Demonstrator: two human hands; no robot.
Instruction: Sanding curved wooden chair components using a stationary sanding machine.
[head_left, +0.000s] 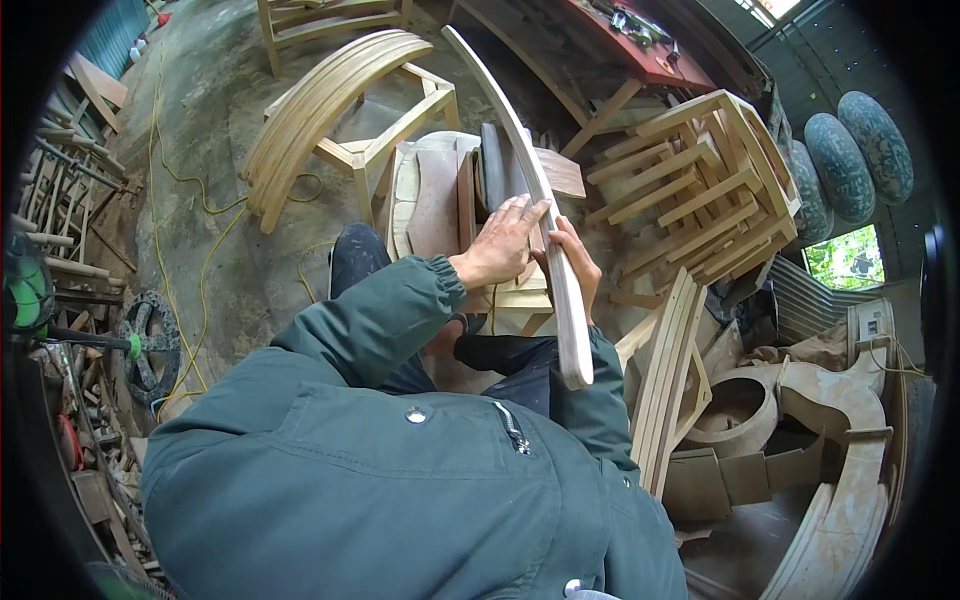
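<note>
A long, curved wooden strip slants across the middle in front of me, its near end close to my jacket and its far end beyond my knees. My left hand is on the strip's left edge, back of the hand up, fingers closed against the wood; its thumb is hidden. My right hand grips the strip from the right side, fingers bent around it, partly covered by the wood. Below the strip, a low wooden stand holds flat curved boards and a dark, sheet-like piece.
Several curved strips lie across a wooden frame at far left. Stacked slatted frames stand on the right, near long wooden rails. A red-topped table is at the back. A yellow cord runs over the floor.
</note>
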